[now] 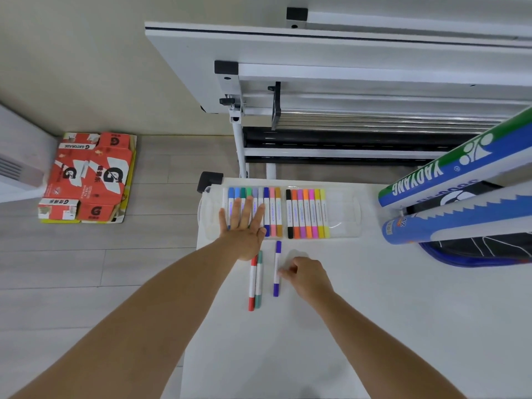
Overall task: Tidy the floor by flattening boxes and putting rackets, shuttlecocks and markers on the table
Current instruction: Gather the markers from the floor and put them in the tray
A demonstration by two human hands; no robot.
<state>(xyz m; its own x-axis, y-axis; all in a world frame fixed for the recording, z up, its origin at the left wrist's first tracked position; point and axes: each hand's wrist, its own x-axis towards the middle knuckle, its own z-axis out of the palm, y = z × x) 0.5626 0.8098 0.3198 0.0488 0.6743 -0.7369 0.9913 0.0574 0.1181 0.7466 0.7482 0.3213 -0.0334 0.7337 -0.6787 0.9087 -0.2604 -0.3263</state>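
The left hand (244, 226) lies flat with its fingers straight and spread, pressing on the row of markers (306, 213) inside the clear tray (349, 208) on the white table (374, 312). The right hand (306, 276) has curled fingers and pinches the purple marker (277, 266), which lies on the table beside the red marker (252, 286) and the teal marker (259, 283).

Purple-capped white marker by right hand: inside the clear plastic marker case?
No, the purple-capped white marker lies on the white table outside the clear plastic marker case, pinched by the right hand.
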